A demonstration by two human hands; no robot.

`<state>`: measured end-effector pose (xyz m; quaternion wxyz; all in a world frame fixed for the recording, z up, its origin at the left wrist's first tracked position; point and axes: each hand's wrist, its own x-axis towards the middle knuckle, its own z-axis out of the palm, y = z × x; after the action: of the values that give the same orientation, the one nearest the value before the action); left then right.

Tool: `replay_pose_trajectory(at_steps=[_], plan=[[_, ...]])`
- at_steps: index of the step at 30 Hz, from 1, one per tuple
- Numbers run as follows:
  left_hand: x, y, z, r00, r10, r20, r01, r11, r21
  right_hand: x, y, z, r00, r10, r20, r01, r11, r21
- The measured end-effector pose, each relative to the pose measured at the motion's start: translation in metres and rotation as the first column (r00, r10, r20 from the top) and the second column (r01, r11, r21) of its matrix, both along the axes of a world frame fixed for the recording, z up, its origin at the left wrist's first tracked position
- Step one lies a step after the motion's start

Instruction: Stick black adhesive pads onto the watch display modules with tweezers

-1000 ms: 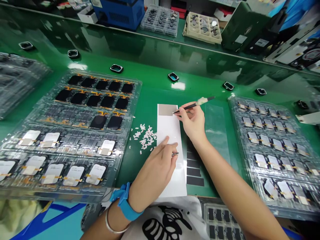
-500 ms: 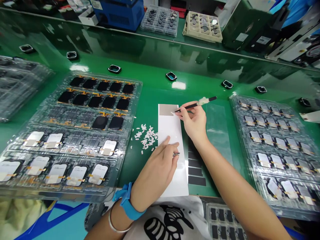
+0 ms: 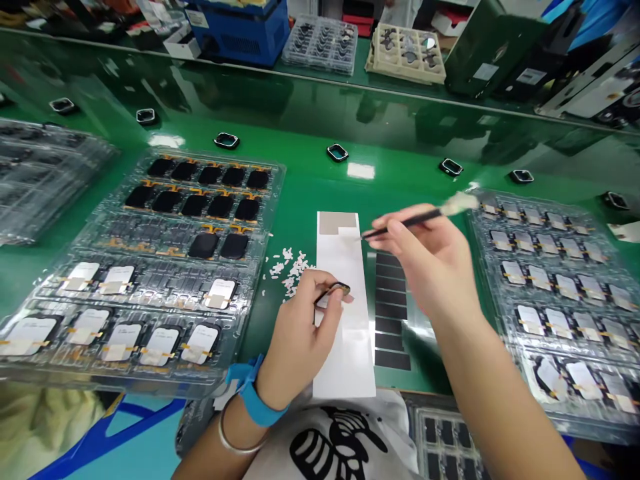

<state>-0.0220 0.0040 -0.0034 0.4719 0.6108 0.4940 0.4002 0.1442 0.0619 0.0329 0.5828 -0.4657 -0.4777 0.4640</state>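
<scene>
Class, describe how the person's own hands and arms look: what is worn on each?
Left hand: no glove; a bright blue band at the wrist, then a slim silver bangle. Right hand: no glove or jewellery visible. Both forearms show no sleeves.

Left hand [image 3: 303,333] curls, thumb [image 3: 328,323] and fingers [image 3: 315,279] pinched. Right hand [image 3: 435,260] pinches farther forward, slightly blurred. Both forearms [image 3: 505,393] angle inward.

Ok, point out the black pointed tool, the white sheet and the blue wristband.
Black pointed tool [image 3: 423,217]: head view, on its dark shaft.
White sheet [image 3: 356,317]: head view, bare middle.
Blue wristband [image 3: 259,405]: head view, outer strap.
</scene>
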Motion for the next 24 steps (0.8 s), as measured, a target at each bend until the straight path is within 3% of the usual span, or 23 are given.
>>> replay_pose_trajectory(at_steps=[4,8,12,24], plan=[[0.005,-0.002,0.008,0.915,0.019,0.403,0.081,0.97,-0.23,-0.015,-0.049,0.002,0.976,-0.212,-0.049,0.215,0.975,0.059],[0.01,-0.004,0.011,0.824,0.039,0.565,0.173,0.933,-0.316,-0.032,-0.073,-0.017,0.946,-0.312,-0.089,0.32,0.943,0.089],[0.01,-0.004,0.009,0.787,0.007,0.617,0.202,0.942,-0.269,-0.036,-0.074,-0.028,0.941,-0.325,-0.09,0.332,0.941,0.073],[0.012,-0.005,0.005,0.812,-0.009,0.584,0.179,0.956,-0.234,-0.037,-0.074,-0.031,0.945,-0.299,-0.132,0.311,0.946,0.09]])
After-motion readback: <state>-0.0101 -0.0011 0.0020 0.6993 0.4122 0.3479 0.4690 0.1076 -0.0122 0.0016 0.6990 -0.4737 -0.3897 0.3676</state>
